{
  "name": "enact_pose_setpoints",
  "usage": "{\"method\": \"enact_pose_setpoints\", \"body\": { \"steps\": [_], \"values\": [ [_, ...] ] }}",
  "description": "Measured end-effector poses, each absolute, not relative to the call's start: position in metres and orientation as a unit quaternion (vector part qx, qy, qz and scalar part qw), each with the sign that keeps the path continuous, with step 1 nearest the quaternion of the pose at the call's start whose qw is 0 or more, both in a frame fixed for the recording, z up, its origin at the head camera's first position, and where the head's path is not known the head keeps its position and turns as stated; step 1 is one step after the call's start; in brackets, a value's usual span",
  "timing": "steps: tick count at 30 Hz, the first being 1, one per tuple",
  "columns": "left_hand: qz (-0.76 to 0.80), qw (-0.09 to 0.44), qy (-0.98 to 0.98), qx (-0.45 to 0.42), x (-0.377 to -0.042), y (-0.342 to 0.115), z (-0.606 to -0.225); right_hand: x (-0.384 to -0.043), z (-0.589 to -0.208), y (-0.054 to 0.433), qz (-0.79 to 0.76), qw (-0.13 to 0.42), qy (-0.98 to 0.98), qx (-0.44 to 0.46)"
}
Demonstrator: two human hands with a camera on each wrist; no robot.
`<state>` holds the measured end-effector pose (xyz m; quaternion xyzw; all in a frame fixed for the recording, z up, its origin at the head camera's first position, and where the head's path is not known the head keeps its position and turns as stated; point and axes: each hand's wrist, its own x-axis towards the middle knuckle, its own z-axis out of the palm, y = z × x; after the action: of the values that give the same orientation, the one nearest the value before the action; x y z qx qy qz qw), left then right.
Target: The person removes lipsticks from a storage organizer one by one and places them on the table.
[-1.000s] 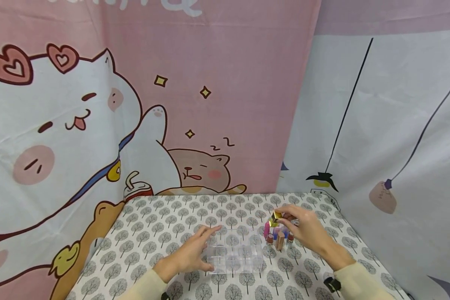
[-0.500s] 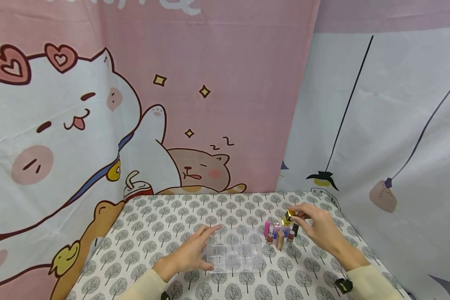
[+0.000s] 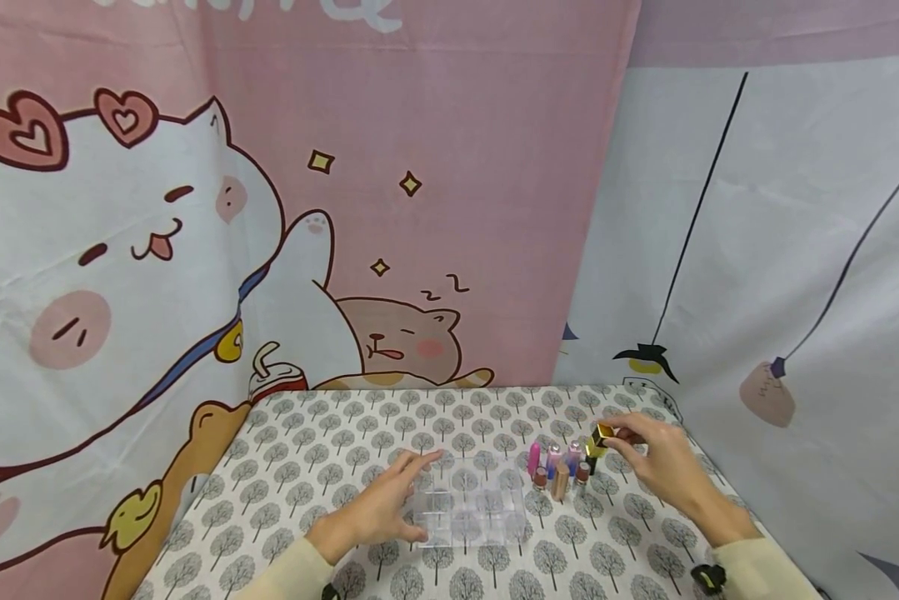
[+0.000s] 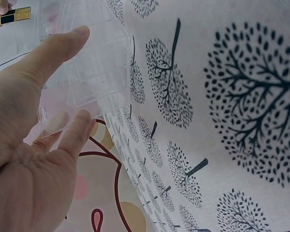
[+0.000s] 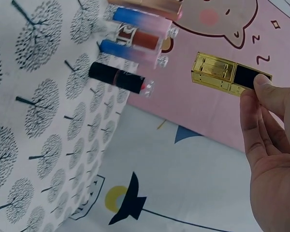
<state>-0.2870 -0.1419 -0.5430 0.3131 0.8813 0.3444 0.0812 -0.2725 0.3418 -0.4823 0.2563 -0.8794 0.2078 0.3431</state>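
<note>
My right hand [image 3: 666, 462] pinches a gold lipstick tube [image 3: 599, 439] with a black section between thumb and fingers. In the right wrist view the gold lipstick [image 5: 215, 70] points away from the fingertips, and the table cosmetics lie beyond it. My left hand [image 3: 377, 502] holds the left side of a clear plastic organizer [image 3: 470, 527] divided into compartments. Its thumb is at the near corner and its fingers reach toward the back. Through the transparent wall of the organizer [image 4: 104, 72], part of the fingers shows in the left wrist view.
Beside the organizer stand several cosmetics: a bright pink tube [image 3: 534, 458], two pink-and-blue tubes [image 3: 554, 461], two small brown-red ones [image 3: 541, 477], a rose-gold tube [image 3: 560, 481] and a black tube [image 5: 116, 77]. A tree-print cloth [image 3: 299, 467] covers the table; printed curtains [image 3: 486, 208] hang behind.
My right hand has moved right with the gold lipstick, from above the pink and blue tubes to the right end of the group. The left hand and organizer have stayed put.
</note>
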Motion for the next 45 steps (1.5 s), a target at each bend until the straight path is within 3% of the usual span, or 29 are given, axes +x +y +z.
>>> {"method": "enact_pose_setpoints", "body": {
  "steps": [21,45],
  "values": [
    [0.328,0.063,0.889,0.314,-0.287,-0.142,-0.544,-0.275,-0.504,0.366,0.209,0.304,-0.906,0.206],
    [0.332,0.069,0.887,0.313,-0.288,-0.143,-0.544,-0.283,-0.533,0.367,0.233,0.160,-0.947,0.151]
  ]
}}
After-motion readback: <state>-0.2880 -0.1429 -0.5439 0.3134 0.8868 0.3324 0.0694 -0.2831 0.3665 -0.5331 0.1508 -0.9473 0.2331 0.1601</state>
